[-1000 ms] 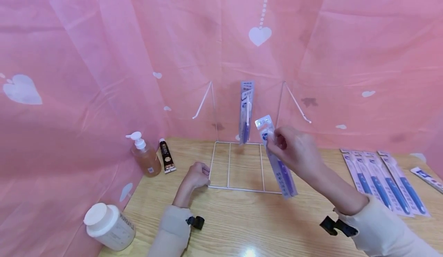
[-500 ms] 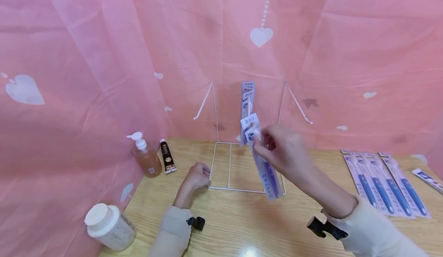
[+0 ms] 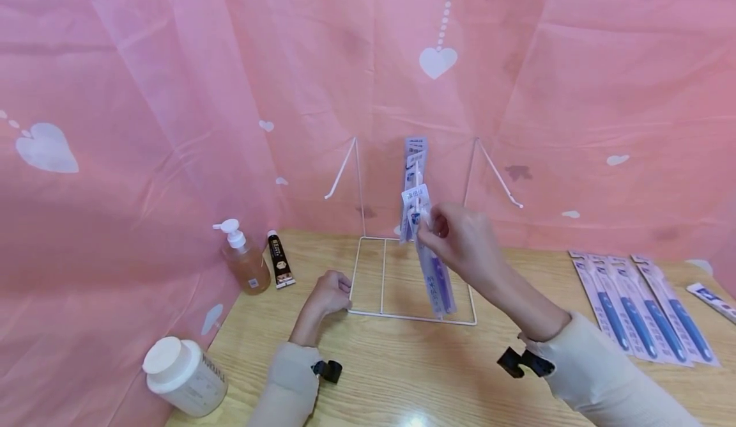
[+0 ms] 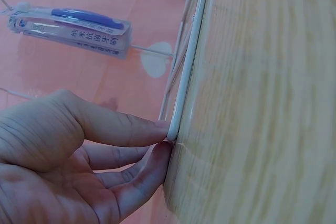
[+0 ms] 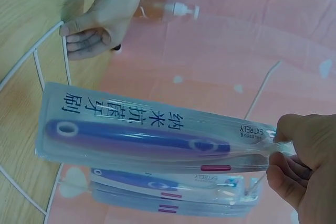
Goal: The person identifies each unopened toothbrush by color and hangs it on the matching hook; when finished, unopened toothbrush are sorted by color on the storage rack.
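My right hand (image 3: 468,241) pinches a packaged purple toothbrush (image 3: 437,286) near its head end. The pack's card top overlaps the tip of the middle hook of a white wire rack (image 3: 383,280); whether the hook passes through its hole, I cannot tell. Several similar packs (image 3: 415,146) hang farther back on that hook. In the right wrist view, the held toothbrush (image 5: 142,135) lies across the picture beside the hanging packs (image 5: 168,205). My left hand (image 3: 329,294) holds the rack's front left corner; thumb and fingers (image 4: 128,129) pinch the wire at the table edge.
Bare side hooks (image 3: 340,170) stick out left and right. Several blue toothbrush packs (image 3: 644,309) lie at the right beside a toothpaste tube (image 3: 713,300). On the left are a pump bottle (image 3: 247,267), a black tube (image 3: 280,259) and a white jar (image 3: 186,376). Pink cloth (image 3: 310,62) hangs behind.
My right hand has moved left with the toothbrush pack, bringing its top from the right of the middle hook to the hook's tip. The left hand stays at the rack corner.
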The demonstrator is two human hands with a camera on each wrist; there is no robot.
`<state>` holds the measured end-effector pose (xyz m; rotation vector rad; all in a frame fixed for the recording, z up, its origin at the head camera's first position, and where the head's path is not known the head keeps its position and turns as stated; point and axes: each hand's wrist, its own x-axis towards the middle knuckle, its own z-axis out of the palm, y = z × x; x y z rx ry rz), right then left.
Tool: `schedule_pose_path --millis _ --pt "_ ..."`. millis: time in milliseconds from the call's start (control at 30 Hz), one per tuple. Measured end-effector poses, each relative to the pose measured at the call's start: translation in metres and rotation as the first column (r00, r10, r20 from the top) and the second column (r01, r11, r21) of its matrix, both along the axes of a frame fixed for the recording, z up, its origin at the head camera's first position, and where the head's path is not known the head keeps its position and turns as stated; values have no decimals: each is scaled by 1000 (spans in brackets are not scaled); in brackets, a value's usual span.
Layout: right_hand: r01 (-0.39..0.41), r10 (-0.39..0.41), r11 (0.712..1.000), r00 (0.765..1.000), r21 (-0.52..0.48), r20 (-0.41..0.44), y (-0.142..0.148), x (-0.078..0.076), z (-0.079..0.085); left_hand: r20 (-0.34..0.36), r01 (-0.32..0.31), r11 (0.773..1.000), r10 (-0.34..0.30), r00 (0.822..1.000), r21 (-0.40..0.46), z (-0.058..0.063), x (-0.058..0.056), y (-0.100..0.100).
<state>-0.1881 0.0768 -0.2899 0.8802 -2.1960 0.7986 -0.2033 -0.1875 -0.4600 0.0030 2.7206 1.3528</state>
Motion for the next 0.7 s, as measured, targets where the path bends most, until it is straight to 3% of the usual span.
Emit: schedule_pose_path --millis 200,467,700 --pt "61 -57 998 994 -34 89 -6 -21 0 3 3 1000 -3 1000 0 -1 0 0" --pt "170 -160 985 966 -32 205 -15 -53 4 1 4 1000 -4 1000 1 -1 -2 0" --pt "222 -193 973 938 -71 287 -24 -74 3 11 0 1000 0 1000 2 0 -1 0"
